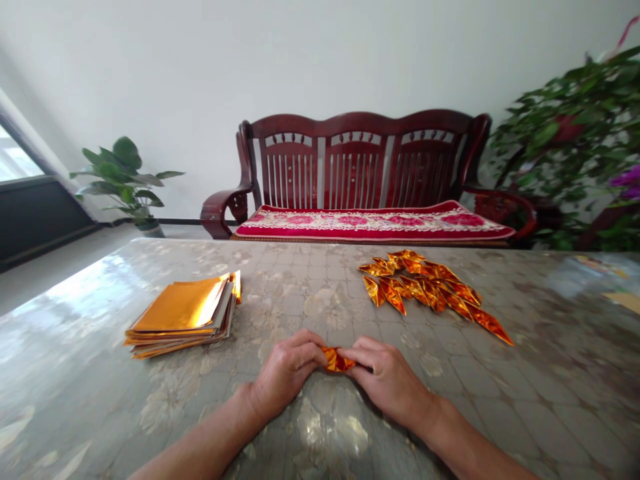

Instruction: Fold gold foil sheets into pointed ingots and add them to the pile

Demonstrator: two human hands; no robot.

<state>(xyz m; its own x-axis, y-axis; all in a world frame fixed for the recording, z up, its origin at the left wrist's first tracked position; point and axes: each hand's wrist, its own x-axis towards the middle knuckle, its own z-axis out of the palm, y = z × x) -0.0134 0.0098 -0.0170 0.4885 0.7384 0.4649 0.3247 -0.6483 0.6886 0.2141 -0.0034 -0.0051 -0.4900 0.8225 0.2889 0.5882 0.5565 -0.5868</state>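
Gold foil piece (pixel 338 361), pinched between both hands (pixel 285 373)

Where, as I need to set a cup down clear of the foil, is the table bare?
The table is bare between the stack of gold sheets and the pile of folded pieces, right of that pile, and left of the stack. Crowded: the near middle, where the left hand and right hand pinch a foil piece.

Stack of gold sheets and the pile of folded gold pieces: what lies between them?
Nothing: in the head view only bare patterned table separates the stack from the pile.
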